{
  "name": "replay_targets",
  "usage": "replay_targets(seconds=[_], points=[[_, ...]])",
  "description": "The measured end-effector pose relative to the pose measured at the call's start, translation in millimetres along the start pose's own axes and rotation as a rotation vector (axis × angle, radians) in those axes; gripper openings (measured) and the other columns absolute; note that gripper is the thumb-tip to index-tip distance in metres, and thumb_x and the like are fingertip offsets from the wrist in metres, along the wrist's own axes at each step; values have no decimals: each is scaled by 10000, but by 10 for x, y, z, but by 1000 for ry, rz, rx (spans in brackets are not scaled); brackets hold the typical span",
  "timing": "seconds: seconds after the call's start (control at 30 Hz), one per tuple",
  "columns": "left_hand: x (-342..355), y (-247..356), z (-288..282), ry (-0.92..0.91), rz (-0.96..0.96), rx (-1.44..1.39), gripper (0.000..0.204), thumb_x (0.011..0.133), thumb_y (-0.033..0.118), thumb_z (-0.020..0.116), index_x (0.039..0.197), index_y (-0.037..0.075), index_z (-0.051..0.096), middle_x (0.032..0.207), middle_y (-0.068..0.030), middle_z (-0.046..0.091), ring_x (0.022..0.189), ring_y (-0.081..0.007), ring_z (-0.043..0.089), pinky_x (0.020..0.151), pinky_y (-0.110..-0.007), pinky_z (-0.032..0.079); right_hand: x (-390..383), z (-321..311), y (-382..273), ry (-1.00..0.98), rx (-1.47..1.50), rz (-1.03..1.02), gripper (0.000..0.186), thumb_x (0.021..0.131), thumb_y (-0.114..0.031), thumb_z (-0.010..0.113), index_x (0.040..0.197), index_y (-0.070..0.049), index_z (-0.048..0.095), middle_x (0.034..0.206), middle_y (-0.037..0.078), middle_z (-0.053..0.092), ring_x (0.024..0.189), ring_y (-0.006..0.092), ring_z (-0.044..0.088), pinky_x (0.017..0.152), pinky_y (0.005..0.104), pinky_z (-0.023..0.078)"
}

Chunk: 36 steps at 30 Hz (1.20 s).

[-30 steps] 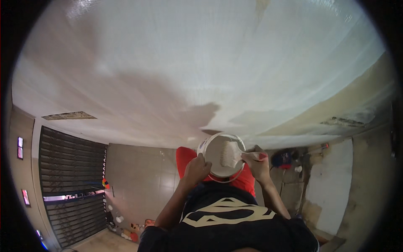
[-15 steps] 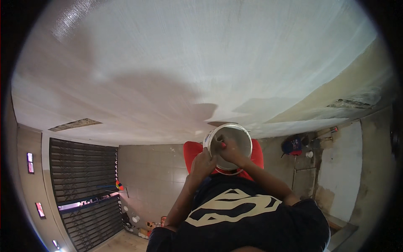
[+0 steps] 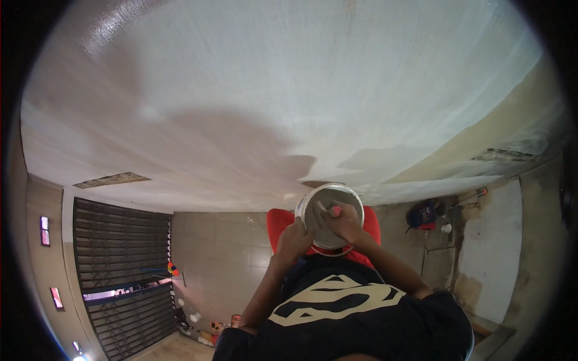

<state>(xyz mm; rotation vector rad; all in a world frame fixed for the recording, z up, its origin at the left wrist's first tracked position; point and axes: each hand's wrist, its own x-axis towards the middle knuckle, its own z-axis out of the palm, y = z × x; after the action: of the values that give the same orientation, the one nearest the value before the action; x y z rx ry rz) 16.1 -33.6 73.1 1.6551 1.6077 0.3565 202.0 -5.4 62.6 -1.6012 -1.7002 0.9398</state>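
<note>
Brush handle (image 3: 336,211) juts from the right fingers (image 3: 338,221).

No words or numbers can be read. The plainest sign is 1 large cream emblem (image 3: 340,299) across the chest of the dark shirt (image 3: 361,337): a thick angular frame, peaked toward the bucket (image 3: 334,191), with 1 broad curving figure inside it, flat cream against the dark cloth. The bucket itself bears a small bluish marking (image 3: 299,208) on its left outer side, near the rim; it sits mostly out of sight and is too small to make out. To the right, the dark blue cap (image 3: 421,215) with red edging shows faint reddish marks, too blurred to tell as letters or picture.
</note>
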Motion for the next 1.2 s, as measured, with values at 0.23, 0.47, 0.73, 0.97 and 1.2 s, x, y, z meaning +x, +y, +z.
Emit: replay_targets(seconds=[0.23, 0.47, 0.73, 0.97, 1.2], points=[[55, -40, -8, 9, -2, -6, 457, 840, 271, 532, 975, -164, 509, 821, -381, 611, 829, -514, 631, 766, -555, 501, -215, -610, 65, -16, 471, 173, 145, 906, -143, 658, 898, 2, 657, 787, 39, 676, 753, 93, 622, 644, 292, 505], [46, -26, -29, -23, -33, -30, 455, 838, 267, 525, 978, -165, 506, 832, -384, 612, 835, -517, 628, 784, -564, 493, -289, -845, 42, 224, 1319, 506, 208, 933, -106, 625, 1117, -9, 611, 1010, 76, 667, 906, 138, 629, 770, 318, 532], [42, -14, 0, -1, -15, -3, 462, 845, 282, 531, 992, -155, 504, 836, -378, 616, 839, -512, 630, 784, -563, 497, -215, -685, -14, 112, 650, 302, 183, 892, -172, 664, 972, -7, 656, 867, 74, 681, 755, 191, 659, 664, 323, 536], [14, 40, -12, 0, -32, 5, 477, 846, 288, 537, 1018, -155, 502, 844, -378, 617, 852, -506, 633, 783, -560, 499, 16, 108, 28, 19, 71, 153, 290, 816, -260, 720, 750, 11, 641, 675, 183, 627, 618, 291, 639, 600, 399, 492], [1, -6, 10, 12, -30, 8, 480, 844, 295, 545, 1030, -146, 508, 859, -373, 624, 862, -513, 632, 790, -560, 498, 54, 545, 180, -33, 12, 32, 277, 794, -256, 687, 845, 13, 647, 765, 257, 643, 769, 438, 640, 682, 489, 496]])
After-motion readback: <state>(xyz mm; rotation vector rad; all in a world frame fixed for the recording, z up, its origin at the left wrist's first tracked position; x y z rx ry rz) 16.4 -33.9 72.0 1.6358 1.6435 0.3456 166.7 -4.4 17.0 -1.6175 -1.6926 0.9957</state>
